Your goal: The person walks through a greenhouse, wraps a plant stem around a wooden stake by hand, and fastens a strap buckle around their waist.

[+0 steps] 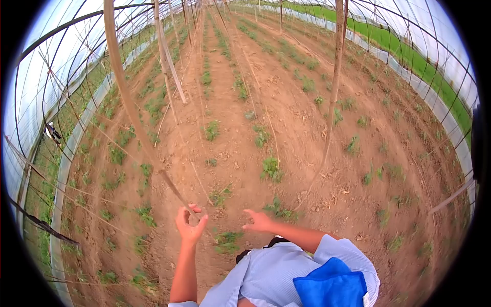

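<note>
My left hand (pixel 190 225) is at the lower part of a long wooden pole (pixel 134 112), its fingers and thumb curved loosely around it. The pole leans from the upper left down to the hand; the hand partly hides its lower end. My right hand (pixel 259 221) is held out over the soil, fingers apart, with nothing in it. Below and between the hands grows a small green plant (pixel 228 241). Another leafy plant (pixel 279 209) stands just beyond the right hand.
Rows of young plants (pixel 271 169) run away across bare brown soil. A second wooden pole (pixel 335 82) rises at right, and slanting poles (pixel 166 56) stand at left. Thin strings (pixel 266 110) hang to the ground. A hooped frame (pixel 404 23) arches overhead. A person (pixel 52 132) is far left.
</note>
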`<move>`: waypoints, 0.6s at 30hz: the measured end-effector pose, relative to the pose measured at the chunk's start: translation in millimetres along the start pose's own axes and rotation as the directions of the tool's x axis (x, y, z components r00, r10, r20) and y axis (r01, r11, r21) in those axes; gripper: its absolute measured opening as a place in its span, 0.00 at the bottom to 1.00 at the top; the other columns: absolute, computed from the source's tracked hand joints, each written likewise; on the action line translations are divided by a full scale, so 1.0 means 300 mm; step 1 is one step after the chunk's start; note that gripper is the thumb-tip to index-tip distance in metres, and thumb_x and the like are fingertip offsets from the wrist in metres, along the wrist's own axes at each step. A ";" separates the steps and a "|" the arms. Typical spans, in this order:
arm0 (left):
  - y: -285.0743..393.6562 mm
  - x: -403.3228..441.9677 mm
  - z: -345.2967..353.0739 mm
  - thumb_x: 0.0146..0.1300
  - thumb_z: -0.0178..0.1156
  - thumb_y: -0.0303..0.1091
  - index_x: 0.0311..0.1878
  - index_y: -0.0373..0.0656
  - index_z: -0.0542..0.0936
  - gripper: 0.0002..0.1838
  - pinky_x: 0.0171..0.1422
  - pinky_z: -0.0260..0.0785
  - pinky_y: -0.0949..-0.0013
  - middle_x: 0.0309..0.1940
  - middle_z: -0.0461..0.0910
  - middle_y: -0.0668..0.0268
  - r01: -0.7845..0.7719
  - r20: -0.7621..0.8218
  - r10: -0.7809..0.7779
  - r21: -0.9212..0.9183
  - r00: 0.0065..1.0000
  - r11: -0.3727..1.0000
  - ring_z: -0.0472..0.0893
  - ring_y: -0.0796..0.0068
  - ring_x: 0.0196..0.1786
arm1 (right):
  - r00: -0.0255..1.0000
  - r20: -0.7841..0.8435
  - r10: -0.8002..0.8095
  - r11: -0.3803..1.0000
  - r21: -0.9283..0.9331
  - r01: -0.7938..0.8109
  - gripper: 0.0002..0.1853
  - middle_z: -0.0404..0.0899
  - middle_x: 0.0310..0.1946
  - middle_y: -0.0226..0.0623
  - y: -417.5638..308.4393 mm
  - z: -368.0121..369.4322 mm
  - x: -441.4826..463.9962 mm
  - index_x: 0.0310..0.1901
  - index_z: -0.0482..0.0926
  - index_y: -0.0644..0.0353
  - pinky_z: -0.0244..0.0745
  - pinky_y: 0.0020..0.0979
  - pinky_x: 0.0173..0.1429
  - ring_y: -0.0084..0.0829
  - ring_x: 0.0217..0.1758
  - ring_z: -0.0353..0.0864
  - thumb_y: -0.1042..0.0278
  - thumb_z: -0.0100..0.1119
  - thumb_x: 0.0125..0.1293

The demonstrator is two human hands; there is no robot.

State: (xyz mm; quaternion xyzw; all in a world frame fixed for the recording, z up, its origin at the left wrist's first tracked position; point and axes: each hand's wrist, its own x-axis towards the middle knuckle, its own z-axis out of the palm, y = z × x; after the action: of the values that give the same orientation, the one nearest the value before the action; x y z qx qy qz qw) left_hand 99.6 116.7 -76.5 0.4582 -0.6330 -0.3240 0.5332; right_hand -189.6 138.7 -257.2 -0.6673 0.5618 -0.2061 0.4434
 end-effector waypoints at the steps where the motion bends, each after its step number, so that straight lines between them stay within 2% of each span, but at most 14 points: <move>1: -0.020 -0.008 0.005 0.54 0.75 0.26 0.58 0.38 0.77 0.27 0.58 0.74 0.64 0.44 0.81 0.63 0.004 -0.003 -0.004 -0.001 1.000 1.000 0.82 0.71 0.50 | 1.000 0.004 -0.012 1.000 -0.025 0.012 0.48 0.84 0.59 0.59 0.002 -0.004 -0.007 0.79 0.62 0.51 0.80 0.50 0.64 0.56 0.59 0.86 0.41 0.73 0.63; 3: -0.037 -0.025 0.007 0.55 0.75 0.26 0.58 0.38 0.78 0.26 0.58 0.74 0.64 0.45 0.82 0.64 0.026 0.000 -0.026 -0.003 1.000 1.000 0.82 0.71 0.50 | 0.999 0.028 -0.039 0.996 -0.078 0.041 0.45 0.84 0.60 0.58 -0.021 -0.019 -0.009 0.77 0.66 0.51 0.81 0.49 0.63 0.53 0.57 0.88 0.40 0.70 0.64; 6: -0.050 -0.058 0.024 0.58 0.74 0.26 0.56 0.38 0.80 0.22 0.58 0.75 0.64 0.44 0.84 0.65 0.074 -0.005 -0.075 -0.012 0.997 0.997 0.83 0.72 0.50 | 0.944 0.321 -0.079 0.924 -0.332 0.191 0.37 0.84 0.58 0.55 -0.176 -0.028 -0.009 0.73 0.71 0.53 0.82 0.53 0.60 0.55 0.54 0.88 0.43 0.66 0.68; 7: -0.061 -0.066 0.027 0.60 0.73 0.27 0.54 0.38 0.81 0.20 0.58 0.75 0.64 0.43 0.85 0.65 0.083 -0.012 -0.083 -0.014 0.996 0.996 0.84 0.72 0.49 | 0.899 0.413 -0.142 0.878 -0.366 0.307 0.34 0.84 0.58 0.54 -0.249 -0.014 -0.025 0.72 0.72 0.54 0.81 0.53 0.60 0.56 0.54 0.87 0.46 0.64 0.69; 9: -0.050 -0.070 0.027 0.62 0.72 0.28 0.52 0.38 0.83 0.16 0.57 0.76 0.64 0.42 0.86 0.64 0.064 -0.023 -0.064 -0.010 0.998 0.998 0.85 0.72 0.46 | 0.763 0.601 -0.238 0.746 -0.389 0.540 0.29 0.84 0.56 0.52 -0.389 0.038 -0.039 0.71 0.74 0.55 0.80 0.54 0.60 0.57 0.54 0.85 0.53 0.60 0.72; 10: -0.027 -0.065 0.024 0.63 0.71 0.28 0.52 0.38 0.84 0.14 0.56 0.77 0.64 0.42 0.86 0.64 0.036 -0.024 -0.036 -0.001 0.999 0.999 0.85 0.72 0.46 | 0.669 0.636 -0.386 0.619 -0.359 0.699 0.25 0.84 0.53 0.51 -0.396 0.111 -0.015 0.65 0.76 0.57 0.81 0.53 0.56 0.54 0.51 0.86 0.56 0.62 0.70; 12: -0.018 -0.066 0.020 0.66 0.69 0.29 0.50 0.38 0.85 0.12 0.53 0.77 0.65 0.40 0.87 0.64 0.026 -0.036 -0.028 -0.047 0.999 0.999 0.84 0.74 0.43 | 0.389 0.684 -0.617 0.286 -0.265 0.921 0.18 0.85 0.46 0.47 -0.378 0.295 0.044 0.54 0.81 0.61 0.82 0.50 0.48 0.47 0.44 0.88 0.63 0.64 0.65; 14: -0.031 -0.072 0.020 0.68 0.68 0.30 0.50 0.37 0.85 0.10 0.49 0.76 0.66 0.39 0.86 0.64 0.058 -0.061 -0.069 -0.164 0.996 0.985 0.83 0.75 0.41 | 0.460 0.540 -0.704 0.467 -0.136 0.874 0.21 0.85 0.52 0.44 -0.410 0.477 0.107 0.63 0.79 0.57 0.79 0.46 0.57 0.43 0.55 0.85 0.65 0.59 0.70; 16: -0.007 -0.077 -0.015 0.70 0.67 0.33 0.47 0.37 0.84 0.09 0.43 0.73 0.66 0.33 0.84 0.64 0.119 0.031 -0.116 -0.159 0.993 0.980 0.81 0.73 0.36 | 0.586 0.548 -0.597 0.519 -0.292 0.803 0.21 0.85 0.53 0.41 -0.368 0.586 0.174 0.65 0.79 0.55 0.78 0.44 0.59 0.41 0.59 0.84 0.66 0.57 0.72; 17: 0.012 -0.081 -0.037 0.71 0.66 0.35 0.46 0.37 0.84 0.10 0.41 0.72 0.66 0.31 0.82 0.64 0.155 0.067 -0.147 -0.154 0.987 0.976 0.81 0.72 0.34 | 0.659 0.588 -0.469 0.425 -0.504 0.752 0.20 0.86 0.52 0.39 -0.312 0.636 0.237 0.63 0.81 0.55 0.78 0.44 0.57 0.40 0.57 0.85 0.66 0.58 0.71; 18: 0.022 -0.087 -0.057 0.71 0.64 0.39 0.42 0.38 0.83 0.12 0.37 0.69 0.63 0.27 0.79 0.61 0.119 0.042 -0.117 -0.057 0.992 0.991 0.80 0.68 0.31 | 0.720 0.597 -0.355 0.274 -0.670 0.690 0.19 0.86 0.51 0.38 -0.254 0.703 0.310 0.62 0.82 0.54 0.79 0.45 0.55 0.39 0.56 0.85 0.66 0.58 0.71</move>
State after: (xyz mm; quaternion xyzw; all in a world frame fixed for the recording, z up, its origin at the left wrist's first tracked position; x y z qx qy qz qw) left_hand 115.1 144.7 -76.7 0.4726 -0.6050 -0.3823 0.5143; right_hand 43.2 126.2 -325.1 -0.9654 0.2441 0.0839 0.0369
